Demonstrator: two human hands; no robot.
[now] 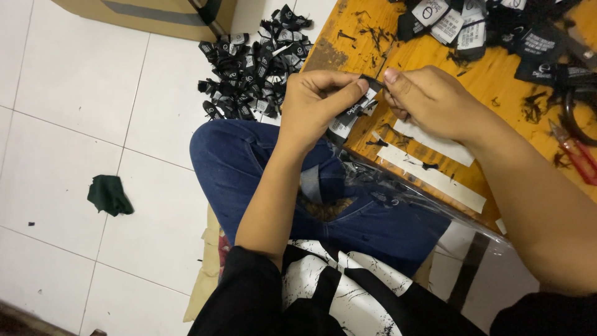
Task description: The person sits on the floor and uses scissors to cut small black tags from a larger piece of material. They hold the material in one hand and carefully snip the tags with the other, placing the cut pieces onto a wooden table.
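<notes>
Both hands meet at the near edge of the wooden table (398,56), where the left hand (314,102) and the right hand (429,99) pinch a small black woven label (357,109) between thumbs and fingertips; each grip is closed on it, the left on its lower part, the right at its top end. The label hangs just over the table's edge, above the person's knee in blue jeans (249,155).

Around them the table is cluttered. A heap of black and white labels (491,31) lies at the far side, well apart from the hands, and black thread scraps are strewn over the wood. Two white paper strips (435,177) lie just below the right hand. Red-handled snips (575,155) rest near the right edge, beyond the right forearm. A clear plastic bag (398,193) sits crumpled on the lap against the table's edge.

On the white tiled floor a second pile of black labels (252,68) lies beside the table, behind the left hand. A dark green cloth scrap (109,194) sits alone on the tiles, and a cardboard box (143,15) stands at the top.
</notes>
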